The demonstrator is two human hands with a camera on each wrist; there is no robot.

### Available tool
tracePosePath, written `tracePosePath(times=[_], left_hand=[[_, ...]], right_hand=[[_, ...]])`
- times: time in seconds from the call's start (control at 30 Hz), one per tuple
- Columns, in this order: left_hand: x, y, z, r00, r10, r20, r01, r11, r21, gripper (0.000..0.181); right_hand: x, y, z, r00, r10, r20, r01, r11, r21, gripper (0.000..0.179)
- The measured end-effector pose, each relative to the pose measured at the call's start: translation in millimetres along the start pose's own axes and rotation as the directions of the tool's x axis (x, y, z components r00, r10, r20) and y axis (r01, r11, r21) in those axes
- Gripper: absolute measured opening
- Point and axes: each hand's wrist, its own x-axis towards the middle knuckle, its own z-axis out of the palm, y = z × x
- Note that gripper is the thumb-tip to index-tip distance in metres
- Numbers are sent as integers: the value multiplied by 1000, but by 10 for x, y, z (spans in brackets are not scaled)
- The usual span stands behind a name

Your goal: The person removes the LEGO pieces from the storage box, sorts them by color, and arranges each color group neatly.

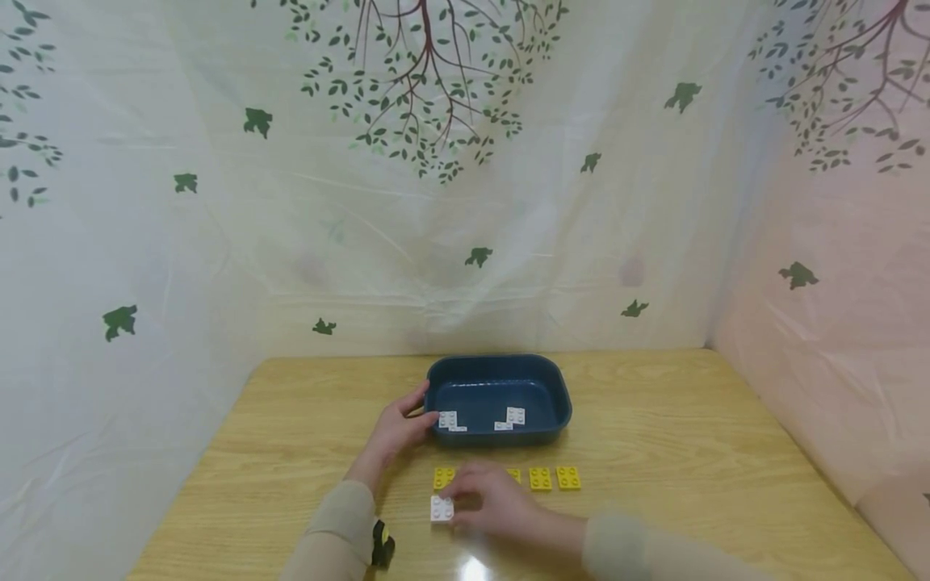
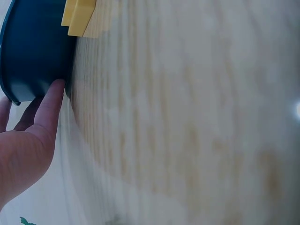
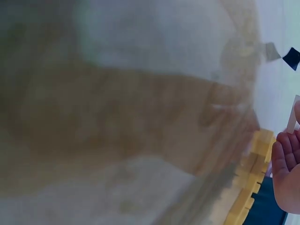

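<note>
My right hand [image 1: 497, 504] pinches a white four-stud toy brick [image 1: 441, 510] between thumb and fingers, just in front of a row of yellow bricks [image 1: 540, 478]. The edge of that white brick [image 3: 293, 117] shows beside the curled fingers in the right wrist view. At the left end of a dark blue tray [image 1: 501, 438], my left hand [image 1: 395, 436] rests its extended fingers and thumb against the wall. The tray's wall [image 2: 35, 61] meets these fingertips in the left wrist view. White bricks [image 1: 516, 415] lie inside the tray at its front left and front right.
The yellow row runs along the front of the tray, partly hidden behind my right hand. A small black item with a bit of yellow [image 1: 382, 545] lies beside my left forearm. The wooden table [image 1: 690, 452] is enclosed by a pale leaf-patterned curtain [image 1: 392, 282].
</note>
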Motion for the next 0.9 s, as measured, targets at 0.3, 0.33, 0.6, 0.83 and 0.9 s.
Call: tracePosePath(times=[0.3,0.33,0.6,0.83,0.9], left_hand=[[3,2,-7,1000,-17,-5,17,1000,-6,63],[5,0,-7,1000,-18,-5,18,1000,-10,63],[25,-33,-17,1000,-13,6,13,1000,-29,65],[61,-21,-34,1000,-15,13,16,999,-52,65],[71,-20,-42,1000,-10,20,11,999,-47,65]], right_hand=[[2,6,94,995,67,77,-64,997,-43,30],[4,5,100,994,66,83,-62,997,-47,30],[34,-23,139,995,50,89,-43,995,-85,28],[78,-27,141,995,51,89,-40,992,-120,28],[90,-23,143,994,56,92,-44,991,-124,28]])
